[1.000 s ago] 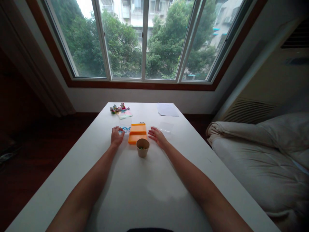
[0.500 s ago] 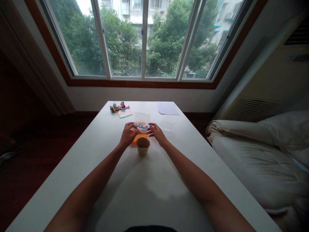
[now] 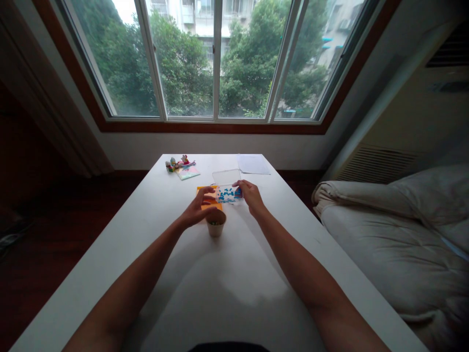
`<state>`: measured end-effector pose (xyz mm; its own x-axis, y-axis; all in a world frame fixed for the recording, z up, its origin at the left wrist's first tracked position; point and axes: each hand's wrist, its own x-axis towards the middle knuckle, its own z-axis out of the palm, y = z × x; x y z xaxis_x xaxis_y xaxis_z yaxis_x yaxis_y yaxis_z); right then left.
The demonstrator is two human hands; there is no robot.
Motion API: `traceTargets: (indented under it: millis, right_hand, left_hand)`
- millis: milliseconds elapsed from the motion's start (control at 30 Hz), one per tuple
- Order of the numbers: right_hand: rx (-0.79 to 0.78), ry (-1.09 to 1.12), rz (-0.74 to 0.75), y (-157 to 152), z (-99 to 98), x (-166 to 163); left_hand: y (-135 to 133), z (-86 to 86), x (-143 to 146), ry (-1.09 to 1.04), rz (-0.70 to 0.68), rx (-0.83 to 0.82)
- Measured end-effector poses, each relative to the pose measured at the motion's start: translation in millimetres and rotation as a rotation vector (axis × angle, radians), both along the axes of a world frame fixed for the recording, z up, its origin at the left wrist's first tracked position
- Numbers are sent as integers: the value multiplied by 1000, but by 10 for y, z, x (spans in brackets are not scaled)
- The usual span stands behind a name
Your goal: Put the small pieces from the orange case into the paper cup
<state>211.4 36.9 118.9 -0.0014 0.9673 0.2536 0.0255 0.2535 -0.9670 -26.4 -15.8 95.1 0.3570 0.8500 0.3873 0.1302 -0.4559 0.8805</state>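
My right hand (image 3: 252,198) grips the right end of a clear plastic box (image 3: 229,194), whose hinged lid (image 3: 226,177) stands raised at the back. Several small blue pieces (image 3: 226,195) lie scattered inside it. My left hand (image 3: 201,207) is off the box's left side with its fingers apart, close over an orange sheet-like item (image 3: 205,193) and the rim of a brown paper cup (image 3: 216,226). Small greenish bits show inside the cup, too small to name. The orange item lies partly hidden behind my left hand and the cup.
The white table (image 3: 220,288) runs toward a window. Small colourful figurines (image 3: 176,165) stand at its far left by a pastel card (image 3: 188,172). White paper sheets (image 3: 253,164) lie at the far right. A cushioned sofa (image 3: 384,244) is beyond the table's right edge.
The clear box has moved right, off the orange item, with my right hand. My left hand has let go of it and opened beside the cup.
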Motion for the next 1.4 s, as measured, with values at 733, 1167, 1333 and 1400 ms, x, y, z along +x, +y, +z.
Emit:
traceTargets:
  millis: [733, 1167, 1333, 1400]
  right_hand:
    - [711, -932, 236, -546, 425, -29]
    - [914, -1001, 235, -554, 420, -34]
    - [842, -929, 209, -521, 422, 7]
    - [822, -923, 214, -516, 418, 13]
  left_hand:
    - [-59, -536, 189, -14, -94, -108]
    - [-55, -631, 221, -62, -103, -178]
    - [-46, -652, 216, -92, -116, -179]
    - [-51, -642, 206, -50, -86, -163]
